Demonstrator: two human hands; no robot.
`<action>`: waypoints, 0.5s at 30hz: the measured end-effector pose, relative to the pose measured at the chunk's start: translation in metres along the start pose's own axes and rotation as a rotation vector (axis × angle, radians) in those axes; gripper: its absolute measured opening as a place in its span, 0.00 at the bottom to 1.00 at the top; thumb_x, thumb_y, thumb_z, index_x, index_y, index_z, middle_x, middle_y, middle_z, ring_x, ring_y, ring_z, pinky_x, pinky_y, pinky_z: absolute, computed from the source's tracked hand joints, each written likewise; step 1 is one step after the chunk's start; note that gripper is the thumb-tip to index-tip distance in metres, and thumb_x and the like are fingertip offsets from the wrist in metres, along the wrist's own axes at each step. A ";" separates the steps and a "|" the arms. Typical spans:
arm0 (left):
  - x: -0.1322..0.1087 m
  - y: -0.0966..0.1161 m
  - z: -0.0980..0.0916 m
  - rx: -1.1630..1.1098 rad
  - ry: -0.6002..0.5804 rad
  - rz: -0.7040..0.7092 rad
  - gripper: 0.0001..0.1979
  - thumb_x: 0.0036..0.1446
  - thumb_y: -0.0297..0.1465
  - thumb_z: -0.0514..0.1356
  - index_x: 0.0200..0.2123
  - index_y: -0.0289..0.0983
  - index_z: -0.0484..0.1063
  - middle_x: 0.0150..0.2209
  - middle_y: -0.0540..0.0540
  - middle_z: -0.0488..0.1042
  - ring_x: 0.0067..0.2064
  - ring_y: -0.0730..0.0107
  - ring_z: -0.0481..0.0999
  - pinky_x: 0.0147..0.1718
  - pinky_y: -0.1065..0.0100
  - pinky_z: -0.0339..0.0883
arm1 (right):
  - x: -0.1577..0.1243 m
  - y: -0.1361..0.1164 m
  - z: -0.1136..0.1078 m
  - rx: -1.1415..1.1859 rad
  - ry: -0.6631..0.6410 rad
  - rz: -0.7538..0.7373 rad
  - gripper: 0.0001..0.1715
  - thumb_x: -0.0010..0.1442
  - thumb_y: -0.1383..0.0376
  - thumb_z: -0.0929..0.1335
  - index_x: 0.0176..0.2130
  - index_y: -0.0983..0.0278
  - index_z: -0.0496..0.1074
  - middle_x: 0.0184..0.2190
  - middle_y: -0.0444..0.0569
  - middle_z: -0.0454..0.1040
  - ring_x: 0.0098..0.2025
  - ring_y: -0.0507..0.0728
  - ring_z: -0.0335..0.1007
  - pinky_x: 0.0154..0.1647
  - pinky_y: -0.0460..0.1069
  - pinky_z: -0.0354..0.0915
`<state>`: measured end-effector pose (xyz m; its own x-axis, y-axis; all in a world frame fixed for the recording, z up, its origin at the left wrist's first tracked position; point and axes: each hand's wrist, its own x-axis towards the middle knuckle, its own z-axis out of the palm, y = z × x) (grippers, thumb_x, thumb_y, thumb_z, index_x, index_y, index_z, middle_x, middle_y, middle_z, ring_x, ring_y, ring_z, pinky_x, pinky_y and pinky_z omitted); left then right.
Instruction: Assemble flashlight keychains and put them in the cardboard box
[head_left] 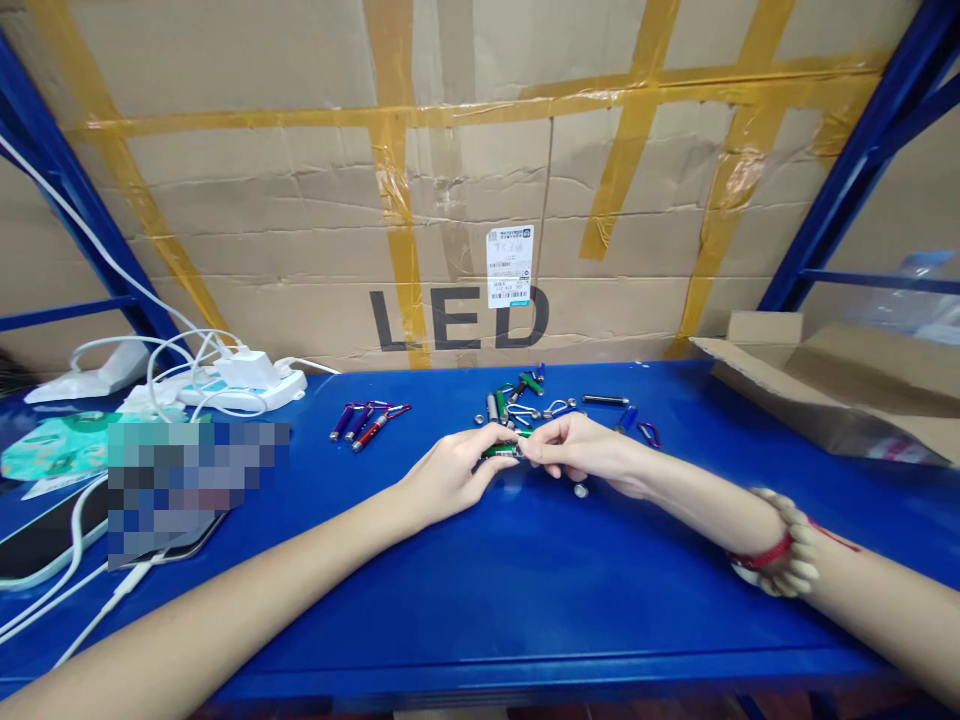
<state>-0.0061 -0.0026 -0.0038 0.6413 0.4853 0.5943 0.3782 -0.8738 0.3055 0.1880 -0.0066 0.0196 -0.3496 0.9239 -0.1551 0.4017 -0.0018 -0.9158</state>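
Note:
My left hand [457,468] pinches a small green flashlight tube [501,452] between thumb and fingers, just above the blue table. At the tube's right end, the fingertips of my right hand [574,447] are pressed together; whatever they grip is too small and covered to make out. Just behind both hands lie loose flashlight parts: a green tube [502,404], a silver tube [492,406], a black tube [605,400] and several carabiner clips [559,408]. A small round silver cap [580,490] rests below my right hand.
Three flashlights with clips [360,422], purple and red, lie to the left. Farther left are a white power strip [289,388], cables, a green tissue pack [56,447] and phones [52,540]. An open cardboard box [832,400] stands right; a large carton [300,230] backs the table.

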 end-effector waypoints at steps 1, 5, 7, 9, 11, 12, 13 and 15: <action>0.000 0.000 0.000 0.000 0.002 -0.007 0.08 0.60 0.29 0.53 0.42 0.36 0.67 0.40 0.46 0.75 0.40 0.71 0.75 0.40 0.72 0.68 | 0.001 0.000 0.000 0.016 -0.007 0.001 0.20 0.43 0.51 0.72 0.25 0.67 0.73 0.15 0.40 0.63 0.18 0.44 0.52 0.14 0.40 0.46; 0.001 0.001 0.000 0.044 0.011 -0.009 0.08 0.59 0.29 0.53 0.40 0.36 0.68 0.38 0.46 0.76 0.39 0.69 0.75 0.40 0.71 0.68 | 0.001 0.000 -0.001 0.009 -0.011 0.017 0.20 0.43 0.51 0.71 0.25 0.67 0.73 0.15 0.40 0.62 0.17 0.44 0.51 0.14 0.40 0.45; 0.001 0.000 0.000 0.082 0.004 0.000 0.07 0.59 0.29 0.53 0.40 0.36 0.68 0.37 0.47 0.76 0.39 0.68 0.75 0.39 0.69 0.68 | 0.001 -0.002 -0.001 0.001 -0.012 0.007 0.20 0.43 0.51 0.71 0.25 0.67 0.73 0.15 0.40 0.62 0.18 0.44 0.51 0.14 0.40 0.45; 0.002 0.001 0.000 0.098 -0.011 0.004 0.07 0.59 0.29 0.52 0.40 0.37 0.68 0.37 0.47 0.76 0.38 0.68 0.75 0.38 0.69 0.67 | 0.000 -0.003 -0.001 -0.008 -0.015 -0.006 0.20 0.43 0.51 0.71 0.25 0.67 0.73 0.15 0.40 0.62 0.18 0.44 0.52 0.14 0.40 0.45; 0.002 0.001 -0.001 0.087 -0.030 -0.015 0.08 0.60 0.28 0.51 0.41 0.37 0.67 0.38 0.47 0.75 0.38 0.69 0.75 0.38 0.70 0.67 | 0.000 -0.003 0.000 -0.024 -0.016 -0.015 0.20 0.44 0.51 0.71 0.26 0.66 0.73 0.15 0.40 0.62 0.18 0.44 0.52 0.14 0.40 0.45; 0.002 0.002 -0.001 0.079 -0.040 -0.029 0.08 0.60 0.28 0.51 0.41 0.37 0.67 0.39 0.47 0.75 0.39 0.69 0.75 0.38 0.70 0.67 | 0.000 -0.002 0.000 -0.039 -0.014 -0.019 0.21 0.45 0.50 0.70 0.26 0.66 0.73 0.15 0.40 0.62 0.17 0.45 0.51 0.14 0.40 0.46; 0.002 0.002 -0.001 0.073 -0.050 -0.044 0.08 0.60 0.28 0.50 0.41 0.38 0.66 0.39 0.47 0.75 0.39 0.69 0.75 0.37 0.71 0.66 | 0.000 -0.002 0.001 -0.061 -0.007 -0.027 0.22 0.46 0.49 0.70 0.27 0.66 0.73 0.15 0.40 0.62 0.17 0.45 0.51 0.13 0.41 0.46; 0.002 0.002 -0.001 0.065 -0.065 -0.079 0.08 0.60 0.28 0.50 0.41 0.38 0.66 0.39 0.47 0.74 0.38 0.69 0.74 0.36 0.71 0.66 | 0.001 -0.001 0.002 -0.129 0.030 -0.072 0.24 0.48 0.47 0.68 0.27 0.66 0.73 0.14 0.40 0.62 0.16 0.45 0.52 0.14 0.42 0.48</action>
<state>-0.0047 -0.0039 -0.0014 0.6493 0.5552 0.5198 0.4705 -0.8302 0.2990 0.1855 -0.0067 0.0195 -0.3569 0.9309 -0.0778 0.4823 0.1123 -0.8688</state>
